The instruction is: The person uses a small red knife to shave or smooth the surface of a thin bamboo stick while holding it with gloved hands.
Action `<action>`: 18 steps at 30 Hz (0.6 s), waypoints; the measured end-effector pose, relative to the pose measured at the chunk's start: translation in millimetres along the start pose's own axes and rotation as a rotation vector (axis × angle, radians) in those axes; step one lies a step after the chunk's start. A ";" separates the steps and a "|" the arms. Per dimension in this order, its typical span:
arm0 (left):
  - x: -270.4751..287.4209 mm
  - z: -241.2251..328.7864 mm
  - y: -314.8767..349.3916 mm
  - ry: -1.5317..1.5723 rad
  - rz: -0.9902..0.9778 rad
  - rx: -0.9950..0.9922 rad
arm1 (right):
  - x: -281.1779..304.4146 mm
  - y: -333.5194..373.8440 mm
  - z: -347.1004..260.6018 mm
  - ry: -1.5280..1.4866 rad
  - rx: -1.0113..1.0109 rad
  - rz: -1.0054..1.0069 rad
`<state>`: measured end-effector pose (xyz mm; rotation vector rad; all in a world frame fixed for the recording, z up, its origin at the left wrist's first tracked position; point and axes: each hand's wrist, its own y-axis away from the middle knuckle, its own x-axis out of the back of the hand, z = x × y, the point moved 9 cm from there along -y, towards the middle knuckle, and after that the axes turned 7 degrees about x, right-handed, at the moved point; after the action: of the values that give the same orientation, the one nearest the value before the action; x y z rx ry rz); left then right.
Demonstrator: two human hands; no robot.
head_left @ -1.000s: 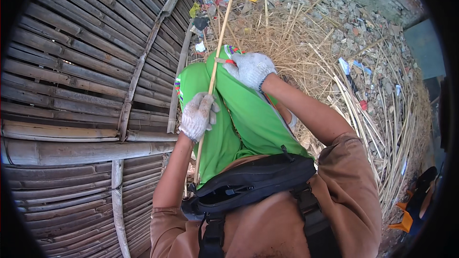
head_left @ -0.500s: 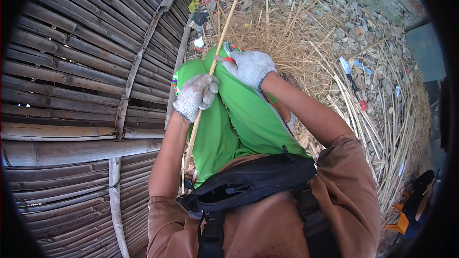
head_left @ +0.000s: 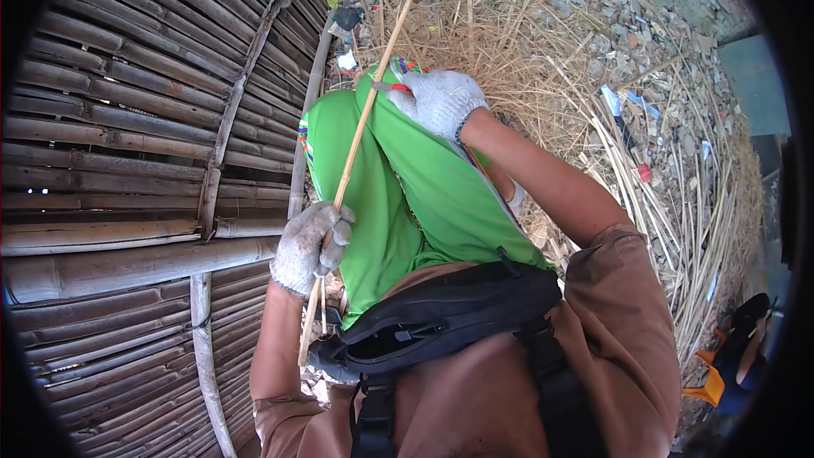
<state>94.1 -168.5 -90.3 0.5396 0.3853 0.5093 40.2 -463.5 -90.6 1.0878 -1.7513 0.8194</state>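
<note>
A long, thin bamboo strip [head_left: 361,140] slants across my green-clad lap [head_left: 458,195], its far end up over the littered ground. My left hand [head_left: 310,242], in a grey-white knit glove, is closed around its lower part beside my left thigh. Over my right knee, my gloved right hand [head_left: 443,103] is closed on a small knife [head_left: 400,88] with a red handle. The short blade lies against the strip, or very close to it. Most of the knife's handle is hidden in the glove.
A bamboo slat wall [head_left: 127,127] rises close on my left. Dry straw and shavings [head_left: 500,59] cover the rubble ahead, with loose bamboo strips [head_left: 653,220] at the right. A black bag [head_left: 449,314] rests at my waist. An orange object [head_left: 708,380] lies far right.
My left hand has moved down and left toward my body, drawing the bamboo strip along with it. My right hand and the knife have stayed nearly in place over the knee.
</note>
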 end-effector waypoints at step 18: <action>-35.0 45.8 -138.1 0.079 -0.164 0.007 | -2.2 -4.1 -1.3 0.032 0.019 -0.009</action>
<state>136.3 -307.6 -125.5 0.4915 0.5022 0.3721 44.9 -463.4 -91.8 1.0883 -1.7143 0.8451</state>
